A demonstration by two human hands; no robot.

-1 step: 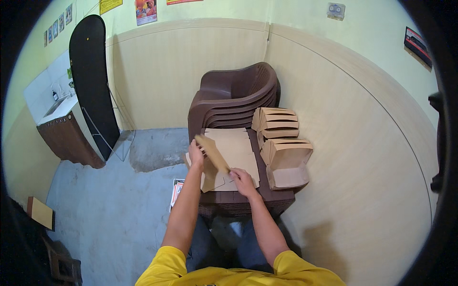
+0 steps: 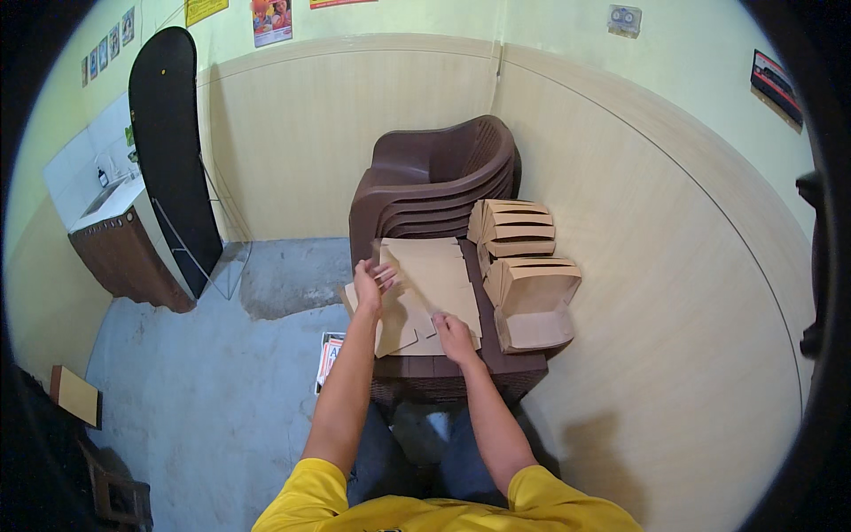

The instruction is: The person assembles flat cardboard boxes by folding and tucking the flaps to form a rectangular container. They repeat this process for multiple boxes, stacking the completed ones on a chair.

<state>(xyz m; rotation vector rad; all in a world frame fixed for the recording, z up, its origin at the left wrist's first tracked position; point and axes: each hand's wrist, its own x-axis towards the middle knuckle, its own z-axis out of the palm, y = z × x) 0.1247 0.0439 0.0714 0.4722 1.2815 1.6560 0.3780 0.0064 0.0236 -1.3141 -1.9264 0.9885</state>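
A stack of flat brown cardboard sheets [image 2: 448, 284] lies on a dark brown plastic table [image 2: 514, 365] in front of me. Over the stack, a folded cardboard piece is tilted edge-on and blends with the sheets below it; its outline is blurred. My right hand [image 2: 454, 337] pinches the lower right end of that piece. At its left side is my left hand [image 2: 374, 285], fingers spread, palm toward the cardboard; I see no grip there. Folded cardboard boxes [image 2: 536, 310] stand at the table's right edge, the nearest with its front open.
More folded boxes [image 2: 514, 226] sit behind the nearest one. Stacked brown plastic chairs [image 2: 434, 195] rise beyond the table, against the walls. On the left are a tall black board [image 2: 168, 160] and a sink counter [image 2: 120, 199]. A small crate with printed papers [image 2: 328, 359] stands left of the table.
My left hand has let go of the cardboard piece and spread its fingers. The piece has turned from a broad slanted face to a thin edge, while my right hand has shifted slightly.
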